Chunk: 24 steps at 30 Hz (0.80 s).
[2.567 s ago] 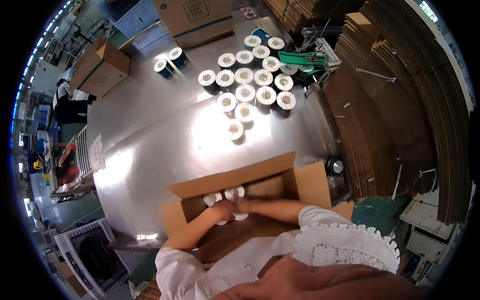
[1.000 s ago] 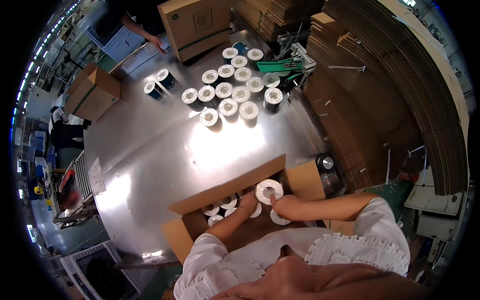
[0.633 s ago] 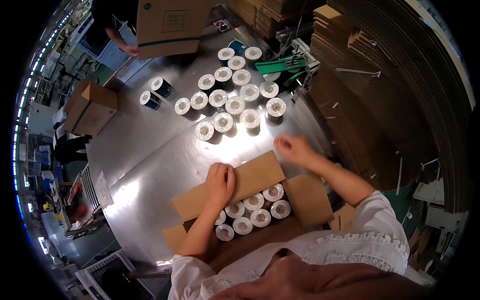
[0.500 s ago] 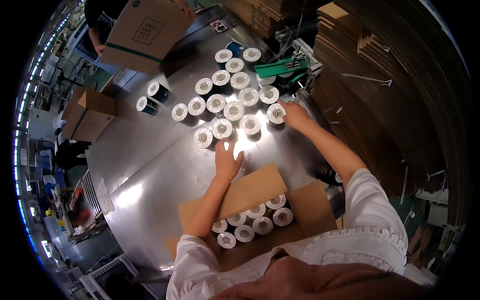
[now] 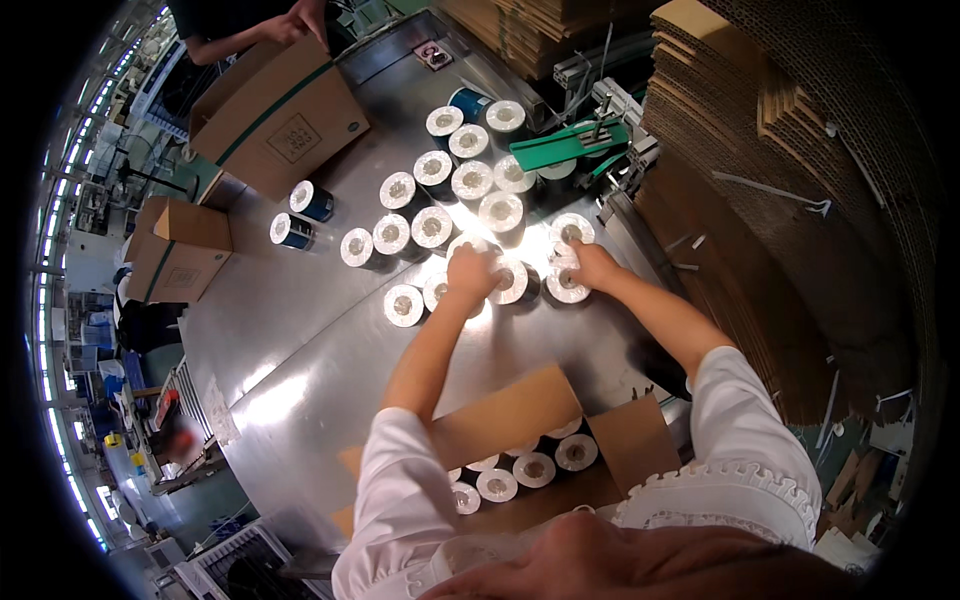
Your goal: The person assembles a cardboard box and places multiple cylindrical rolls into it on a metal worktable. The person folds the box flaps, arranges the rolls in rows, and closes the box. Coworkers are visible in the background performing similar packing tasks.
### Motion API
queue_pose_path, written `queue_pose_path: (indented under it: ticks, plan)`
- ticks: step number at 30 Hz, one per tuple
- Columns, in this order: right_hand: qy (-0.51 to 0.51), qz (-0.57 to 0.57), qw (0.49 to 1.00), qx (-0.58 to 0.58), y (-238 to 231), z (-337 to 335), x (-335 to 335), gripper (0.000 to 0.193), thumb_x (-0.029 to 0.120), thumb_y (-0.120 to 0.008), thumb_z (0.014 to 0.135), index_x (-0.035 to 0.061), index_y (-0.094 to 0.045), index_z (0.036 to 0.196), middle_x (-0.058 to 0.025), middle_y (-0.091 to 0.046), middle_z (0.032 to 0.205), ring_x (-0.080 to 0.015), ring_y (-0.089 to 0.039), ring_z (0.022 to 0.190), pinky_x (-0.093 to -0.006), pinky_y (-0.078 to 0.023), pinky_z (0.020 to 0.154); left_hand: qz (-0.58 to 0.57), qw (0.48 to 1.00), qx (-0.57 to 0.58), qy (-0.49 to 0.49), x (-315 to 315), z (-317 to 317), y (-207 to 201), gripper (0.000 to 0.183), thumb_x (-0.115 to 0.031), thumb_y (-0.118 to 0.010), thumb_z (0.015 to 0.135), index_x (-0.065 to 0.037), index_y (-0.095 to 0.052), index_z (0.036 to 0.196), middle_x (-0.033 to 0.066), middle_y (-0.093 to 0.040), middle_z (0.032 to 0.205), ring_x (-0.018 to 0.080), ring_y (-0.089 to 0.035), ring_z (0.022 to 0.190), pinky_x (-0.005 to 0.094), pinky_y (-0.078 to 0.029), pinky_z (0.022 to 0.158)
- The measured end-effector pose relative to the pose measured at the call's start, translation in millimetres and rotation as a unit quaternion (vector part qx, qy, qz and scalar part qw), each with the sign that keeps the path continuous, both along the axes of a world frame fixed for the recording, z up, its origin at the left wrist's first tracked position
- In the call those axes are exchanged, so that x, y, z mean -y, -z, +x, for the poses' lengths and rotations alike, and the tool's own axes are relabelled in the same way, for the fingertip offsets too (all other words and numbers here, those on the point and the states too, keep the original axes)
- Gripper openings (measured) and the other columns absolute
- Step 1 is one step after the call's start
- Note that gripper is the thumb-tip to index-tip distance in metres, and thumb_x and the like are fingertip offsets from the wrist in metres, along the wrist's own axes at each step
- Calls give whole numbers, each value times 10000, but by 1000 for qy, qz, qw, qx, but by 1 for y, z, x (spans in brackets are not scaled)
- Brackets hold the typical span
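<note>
Several shrink-wrapped rolls with dark sides and white ends stand upright on the metal table. My left hand (image 5: 474, 272) is closed over a pair of them, its thumb at the core of one wrapped roll (image 5: 511, 287) and its fingers over the roll behind. To the right, my right hand (image 5: 594, 266) pinches two more, the nearer wrapped roll (image 5: 566, 287) and the farther wrapped roll (image 5: 573, 226). The fingertips are partly hidden in the glare. Close to my body, an open cardboard box (image 5: 510, 415) contains several of the same rolls, partly covered by its flap and my left sleeve.
A green guide plate (image 5: 560, 146) on a metal frame borders the rolls at the far right. Stacked flat cardboard (image 5: 740, 250) rises along the right side. At the far left, another person's hands (image 5: 300, 22) touch a carton (image 5: 285, 135); a second carton (image 5: 182, 250) stands nearby.
My left hand has reached forward onto the rolls. My right hand has come slightly nearer, with two rolls now at its fingers. The other person's carton has been turned and lowered.
</note>
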State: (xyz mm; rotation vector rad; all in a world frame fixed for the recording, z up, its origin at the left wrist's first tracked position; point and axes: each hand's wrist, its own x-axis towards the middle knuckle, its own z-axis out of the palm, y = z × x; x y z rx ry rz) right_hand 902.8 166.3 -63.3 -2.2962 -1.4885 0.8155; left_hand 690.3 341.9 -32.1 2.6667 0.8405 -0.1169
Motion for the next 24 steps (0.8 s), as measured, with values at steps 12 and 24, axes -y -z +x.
queue_pose_path:
  ticks: [12, 24]
  plan:
    - [-202, 357, 910, 63, -342, -98, 187, 596, 107, -740, 718, 52, -533, 1274, -150, -669, 972, -264, -678, 752, -342, -567, 645, -589, 708, 227, -316, 162, -318, -308, 261, -149, -707, 809, -12, -698, 1032, 96, -683, 1028, 169, -664, 868, 273, -547, 763]
    - [-298, -126, 912, -251, -81, -413, 162, 547, 190, -652, 839, -89, -419, 1248, -255, -661, 812, -398, -661, 788, -462, -530, 683, -147, 967, -206, 43, 245, -393, -101, 258, -295, -699, 781, -232, -733, 1030, 178, -609, 1022, 341, -572, 1030, 447, -491, 873]
